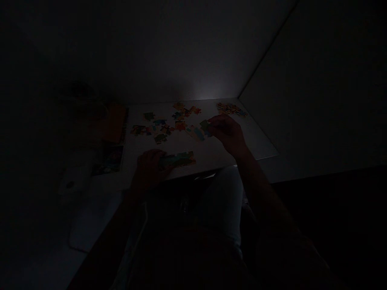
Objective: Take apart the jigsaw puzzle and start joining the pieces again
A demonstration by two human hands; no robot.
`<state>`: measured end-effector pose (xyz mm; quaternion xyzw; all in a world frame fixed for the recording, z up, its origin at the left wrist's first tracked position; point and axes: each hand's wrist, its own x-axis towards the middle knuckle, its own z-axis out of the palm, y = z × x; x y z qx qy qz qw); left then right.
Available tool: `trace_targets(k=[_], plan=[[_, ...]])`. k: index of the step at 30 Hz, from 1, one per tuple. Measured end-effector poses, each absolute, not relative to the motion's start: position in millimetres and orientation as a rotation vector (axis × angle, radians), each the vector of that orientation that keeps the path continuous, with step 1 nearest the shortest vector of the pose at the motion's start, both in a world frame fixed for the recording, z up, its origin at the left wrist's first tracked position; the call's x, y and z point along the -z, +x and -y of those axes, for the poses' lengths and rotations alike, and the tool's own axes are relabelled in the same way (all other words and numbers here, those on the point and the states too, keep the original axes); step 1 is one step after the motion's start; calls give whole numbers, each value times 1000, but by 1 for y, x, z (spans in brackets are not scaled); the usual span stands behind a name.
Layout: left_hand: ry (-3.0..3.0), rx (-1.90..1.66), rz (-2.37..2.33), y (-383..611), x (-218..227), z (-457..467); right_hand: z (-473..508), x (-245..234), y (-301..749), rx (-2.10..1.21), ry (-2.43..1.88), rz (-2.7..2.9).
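The right-hand fingers (213, 122) of the right hand (227, 135) are closed in a pinch on a greenish jigsaw piece (204, 125), close to a run of pale blue pieces (197, 133) (the dark room hides whether they touch). The left-hand fingers (161, 160) of the left hand (148, 171) lie over the near end of a joined strip of jigsaw pieces (178, 160); they seem curled, but whether they grip or only rest cannot be told.

Such pieces look like thin, stiff, light card, probably slick enough to need a pinch on opposite edges, away from the narrow tabs, which are likely the weakest parts. The joined strip would probably be safer slid flat than lifted by one end, since it may part at its joints.

Around the hands, more loose pieces (160, 129) are scattered across the white worktop (208, 163), and a joined cluster (231, 108) sits near its far corner. To the left lie an orange folder or box (113, 123) and a colourful printed picture (109, 159).
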<state>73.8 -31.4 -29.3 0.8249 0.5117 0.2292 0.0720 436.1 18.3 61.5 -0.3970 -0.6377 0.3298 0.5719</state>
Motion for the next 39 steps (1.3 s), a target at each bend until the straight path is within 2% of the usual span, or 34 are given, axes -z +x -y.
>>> trace_targets(k=[6,12,25,35,39], plan=[[2437,-680,-1545,75,28,30,7,-91,430,-684,-947,1637],[2410,-632,-1556,77,23,31,15,-94,437,-633,-1013,1702],[2420,-651,-1545,77,23,32,11,-51,454,-728,-1167,1796],[2406,-638,-1541,76,22,31,-34,-8,508,-567,-1530,1945],[2398,-652,-1543,76,24,30,-59,6,523,-389,-1762,1964]])
